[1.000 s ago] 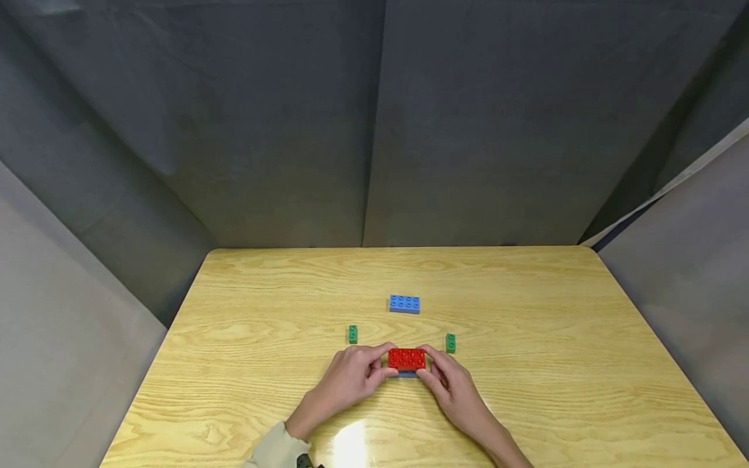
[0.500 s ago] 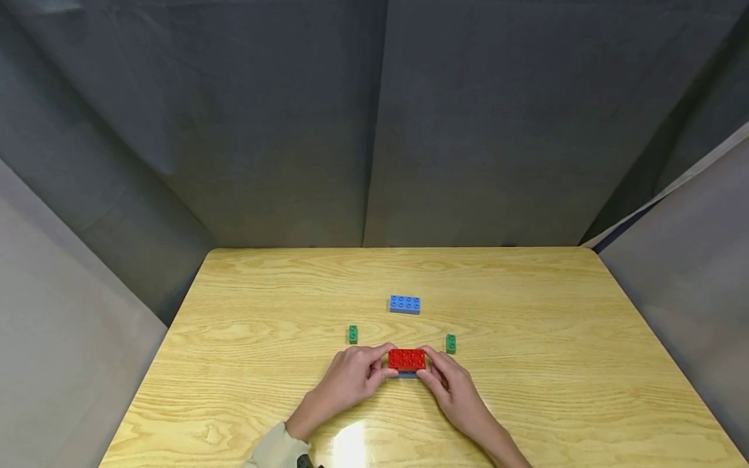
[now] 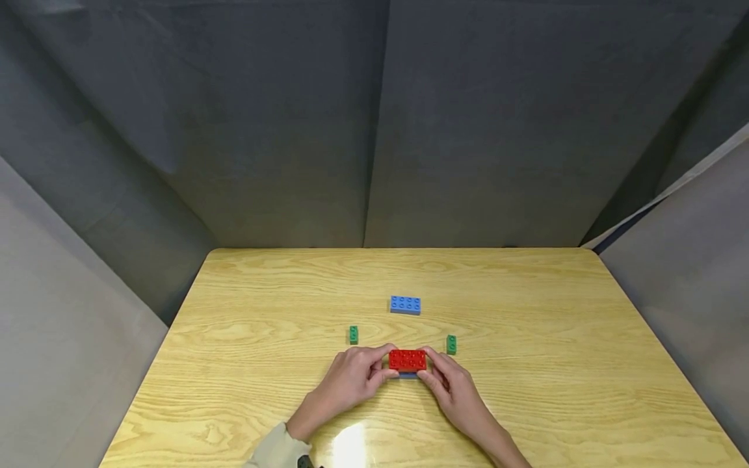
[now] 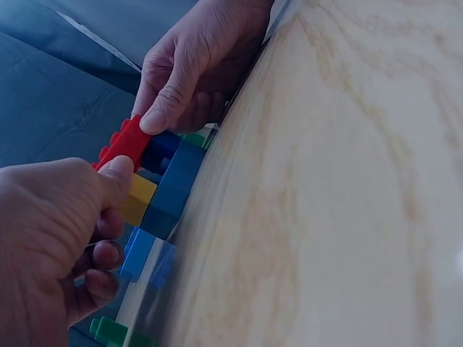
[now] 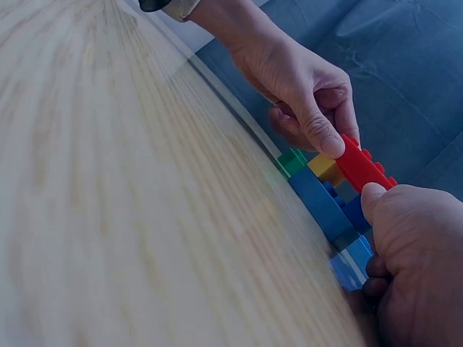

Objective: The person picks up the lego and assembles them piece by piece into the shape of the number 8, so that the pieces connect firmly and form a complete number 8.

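Note:
A red brick [image 3: 407, 360] with studs on top is pinched at both ends, by my left hand [image 3: 350, 376] and my right hand [image 3: 456, 391]. Thumbs press its near side; the forefingers reach round the far side. Under it, a yellow brick [image 4: 138, 199] and a dark blue brick [image 4: 160, 150] stand apart on a longer blue brick [image 4: 173, 191], with a gap between them. The red brick spans that gap. Whether it is fully seated I cannot tell. From above, the red brick hides most of the stack; only a strip of the lower blue brick [image 3: 407, 375] shows.
Behind the stack lies another blue brick [image 3: 405, 305] on the wooden table [image 3: 263, 292]. One small green brick [image 3: 354, 335] sits beyond my left hand, a second green brick [image 3: 451, 344] beyond my right. Grey curtains [image 3: 292, 130] hang past the table's far edge.

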The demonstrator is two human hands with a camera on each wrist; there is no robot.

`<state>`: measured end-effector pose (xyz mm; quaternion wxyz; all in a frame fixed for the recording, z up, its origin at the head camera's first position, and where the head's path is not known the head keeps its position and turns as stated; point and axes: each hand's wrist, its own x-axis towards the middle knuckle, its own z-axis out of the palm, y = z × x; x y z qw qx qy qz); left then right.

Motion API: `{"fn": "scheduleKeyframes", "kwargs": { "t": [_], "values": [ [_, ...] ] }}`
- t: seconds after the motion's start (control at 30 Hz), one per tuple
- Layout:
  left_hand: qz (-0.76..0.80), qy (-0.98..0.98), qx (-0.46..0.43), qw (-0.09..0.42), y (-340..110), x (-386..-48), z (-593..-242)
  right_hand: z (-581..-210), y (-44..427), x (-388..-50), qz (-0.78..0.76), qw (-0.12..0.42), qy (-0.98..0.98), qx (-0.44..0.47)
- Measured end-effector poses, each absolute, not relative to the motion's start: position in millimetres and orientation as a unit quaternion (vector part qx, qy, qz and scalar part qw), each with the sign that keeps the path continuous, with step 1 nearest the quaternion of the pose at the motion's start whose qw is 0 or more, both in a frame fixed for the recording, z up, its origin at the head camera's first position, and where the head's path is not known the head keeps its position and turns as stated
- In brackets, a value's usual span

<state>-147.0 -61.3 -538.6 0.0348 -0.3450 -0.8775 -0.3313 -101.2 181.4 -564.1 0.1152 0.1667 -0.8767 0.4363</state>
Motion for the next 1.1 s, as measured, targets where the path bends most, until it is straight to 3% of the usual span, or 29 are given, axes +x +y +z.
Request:
{"fn": "scheduleKeyframes", "kwargs": {
  "t": [0.73, 1.1],
  "values": [
    [-0.341, -0.882, -0.326, -0.013, -64.1, -152.4, -533.9, -566.2, 180.6, -105.4, 0.457, 0.128, -0.863, 0.173],
    [-0.332, -0.891, -0.309, -0.008, -69.8, -156.1, -532.3, -565.3, 176.2, -117.7, 0.449, 0.126, -0.862, 0.2]
  ]
}}
